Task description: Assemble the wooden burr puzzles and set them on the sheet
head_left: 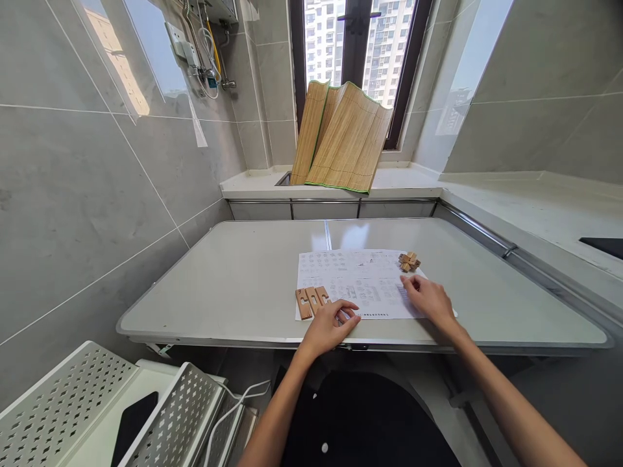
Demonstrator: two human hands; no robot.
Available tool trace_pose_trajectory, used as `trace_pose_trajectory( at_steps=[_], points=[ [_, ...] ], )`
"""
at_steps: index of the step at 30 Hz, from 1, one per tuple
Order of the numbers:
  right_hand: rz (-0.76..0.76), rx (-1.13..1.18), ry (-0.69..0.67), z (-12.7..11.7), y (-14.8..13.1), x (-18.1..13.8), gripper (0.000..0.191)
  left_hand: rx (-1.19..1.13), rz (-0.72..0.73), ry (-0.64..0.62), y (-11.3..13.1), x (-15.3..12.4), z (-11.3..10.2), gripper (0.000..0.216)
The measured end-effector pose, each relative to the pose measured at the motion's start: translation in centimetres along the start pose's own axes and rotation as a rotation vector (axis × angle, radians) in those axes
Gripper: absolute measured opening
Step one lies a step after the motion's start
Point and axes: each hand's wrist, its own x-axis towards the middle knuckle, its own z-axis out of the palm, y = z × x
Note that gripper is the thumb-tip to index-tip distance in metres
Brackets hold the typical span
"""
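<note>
My left hand (331,324) rests at the near edge of a printed paper sheet (370,263), its fingers bent and a little apart. Right beside it lie several flat wooden pieces with cut-outs (311,299), set in a row on the sheet's left corner; the hand partly covers the nearest of them. My right hand (431,299) is over the sheet's right side, fingers loosely curled with the tips near the paper. Just beyond those fingertips sits a small interlocking wooden puzzle (409,262). I see nothing held in either hand.
The sheet lies on a white folding table (233,279) with a seam down its middle. Behind stands a folded bamboo mat (348,139) on the window ledge. At lower left are white perforated racks (175,415), a dark phone (134,425) and a white cable (224,418).
</note>
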Motion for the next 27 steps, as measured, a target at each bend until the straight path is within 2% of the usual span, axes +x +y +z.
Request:
trace_pose_trajectory(
  at_steps=[4, 8, 18, 27],
  points=[
    [-0.179, 0.170, -0.074, 1.4, -1.4, -3.8, 0.054, 0.003, -0.004, 0.005, 0.1, 0.0, 0.0, 0.032],
    [-0.255, 0.272, -0.085, 1.6, -2.1, -5.4, 0.057, 0.004, -0.010, 0.002, 0.1, 0.1, -0.1, 0.034],
    [-0.229, 0.387, -0.042, 1.3, -2.2, -5.8, 0.058, 0.008, -0.015, 0.010, 0.1, 0.0, -0.4, 0.038],
    [-0.214, 0.442, -0.040, 1.2, -2.2, -5.9, 0.056, 0.006, -0.009, 0.034, 0.4, 0.1, -0.5, 0.033]
  ],
)
